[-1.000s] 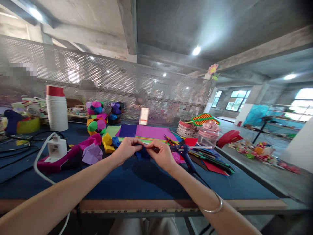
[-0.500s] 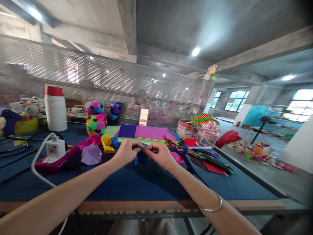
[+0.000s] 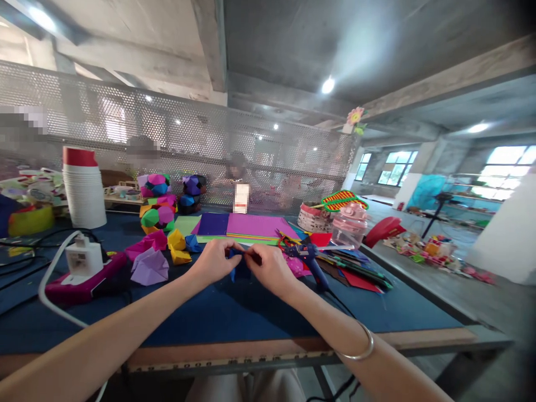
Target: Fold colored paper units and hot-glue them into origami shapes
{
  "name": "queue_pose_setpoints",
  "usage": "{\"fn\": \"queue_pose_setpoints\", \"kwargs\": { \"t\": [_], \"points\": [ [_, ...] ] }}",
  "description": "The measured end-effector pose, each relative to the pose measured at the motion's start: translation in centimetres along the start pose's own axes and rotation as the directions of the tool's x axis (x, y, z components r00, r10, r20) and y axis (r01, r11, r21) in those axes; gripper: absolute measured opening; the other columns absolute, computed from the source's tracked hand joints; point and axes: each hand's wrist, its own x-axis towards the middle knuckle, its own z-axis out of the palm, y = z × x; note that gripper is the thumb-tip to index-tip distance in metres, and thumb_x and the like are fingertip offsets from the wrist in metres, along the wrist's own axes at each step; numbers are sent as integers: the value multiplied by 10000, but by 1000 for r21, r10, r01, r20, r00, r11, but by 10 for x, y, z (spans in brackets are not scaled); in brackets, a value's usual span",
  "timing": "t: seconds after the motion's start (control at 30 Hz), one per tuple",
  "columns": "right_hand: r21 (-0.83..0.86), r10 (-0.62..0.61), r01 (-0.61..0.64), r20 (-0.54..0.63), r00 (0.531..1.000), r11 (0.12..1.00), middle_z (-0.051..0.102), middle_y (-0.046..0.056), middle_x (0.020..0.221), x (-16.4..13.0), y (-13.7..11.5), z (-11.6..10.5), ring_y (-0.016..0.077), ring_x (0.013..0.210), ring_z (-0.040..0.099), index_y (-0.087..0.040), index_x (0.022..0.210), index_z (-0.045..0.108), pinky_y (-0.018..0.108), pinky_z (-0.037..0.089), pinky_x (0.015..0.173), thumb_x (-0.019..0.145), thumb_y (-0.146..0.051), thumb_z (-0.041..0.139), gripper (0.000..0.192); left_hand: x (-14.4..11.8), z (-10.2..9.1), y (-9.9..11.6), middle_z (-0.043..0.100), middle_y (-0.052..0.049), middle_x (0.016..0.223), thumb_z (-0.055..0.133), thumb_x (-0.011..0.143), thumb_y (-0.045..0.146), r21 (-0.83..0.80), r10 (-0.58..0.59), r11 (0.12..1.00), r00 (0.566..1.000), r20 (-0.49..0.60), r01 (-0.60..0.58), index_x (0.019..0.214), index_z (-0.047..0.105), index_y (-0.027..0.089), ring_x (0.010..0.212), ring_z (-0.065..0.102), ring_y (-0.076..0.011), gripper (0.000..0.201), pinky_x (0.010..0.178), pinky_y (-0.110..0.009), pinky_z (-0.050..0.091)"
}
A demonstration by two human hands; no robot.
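Note:
My left hand and my right hand meet above the blue table, both pinching a small folded blue paper piece between their fingertips. Most of the piece is hidden by my fingers. A silver bangle circles my right wrist. Just behind my hands lies a stack of coloured paper sheets, purple and magenta on top. A blue glue gun lies right of my right hand.
Folded paper units and multicoloured paper balls sit at the left, with a white plug on a magenta power strip and a stack of cups. A pink-lidded jar, basket and loose sheets lie at the right. A mesh screen stands behind.
My hands have drawn closer together on the blue piece. The view has shifted slightly, so everything sits a little further left and lower.

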Motion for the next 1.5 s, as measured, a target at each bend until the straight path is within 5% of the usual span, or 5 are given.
{"fn": "queue_pose_setpoints", "kwargs": {
  "t": [0.97, 1.1, 1.23, 1.37, 1.5],
  "points": [
    [-139, -45, 43, -11, 999, 989, 572, 29, 735, -5, -9, 0, 146, 668, 520, -182, 734, 517, 248, 344, 604, 825, -130, 500, 106, -11, 7, 9, 576, -7, 625, 485, 712, 75, 224, 265, 946, 956, -125, -233, 658, 573, 164, 595, 513, -114, 136, 577, -224, 334],
    [10, 25, -25, -20, 999, 1000, 616, 31, 784, -1, -5, 0, 146, 715, 561, -187, 830, 558, 250, 384, 647, 884, -201, 468, 106, -4, 5, 6, 621, -13, 654, 493, 746, 124, 167, 190, 973, 964, -187, -160, 696, 614, 168, 615, 549, -123, 138, 589, -225, 364],
    [235, 259, -261, 44, 965, 936, 642, 16, 756, 1, 0, 7, 148, 657, 593, -189, 1016, 532, 246, 411, 580, 856, -362, 535, 236, 4, -2, 4, 647, -7, 678, 515, 744, 194, 90, 58, 995, 953, -297, -32, 715, 623, 174, 638, 580, -133, 113, 619, -231, 409],
    [495, 360, -450, 272, 893, 743, 663, 23, 710, 2, 5, 16, 147, 594, 620, -172, 931, 512, 238, 447, 523, 822, -398, 550, 254, 7, -6, 2, 644, 0, 692, 517, 726, 222, 22, -36, 999, 942, -334, 46, 733, 611, 179, 666, 597, -140, 103, 645, -238, 443],
    [541, 400, -443, 202, 894, 715, 632, -6, 650, 4, 11, 18, 140, 546, 600, -182, 852, 493, 240, 453, 510, 785, -323, 570, 174, 6, -4, 1, 637, 0, 705, 510, 710, 205, -53, -75, 997, 958, -275, 63, 780, 582, 177, 657, 612, -140, 105, 630, -241, 464]
  ]
}}
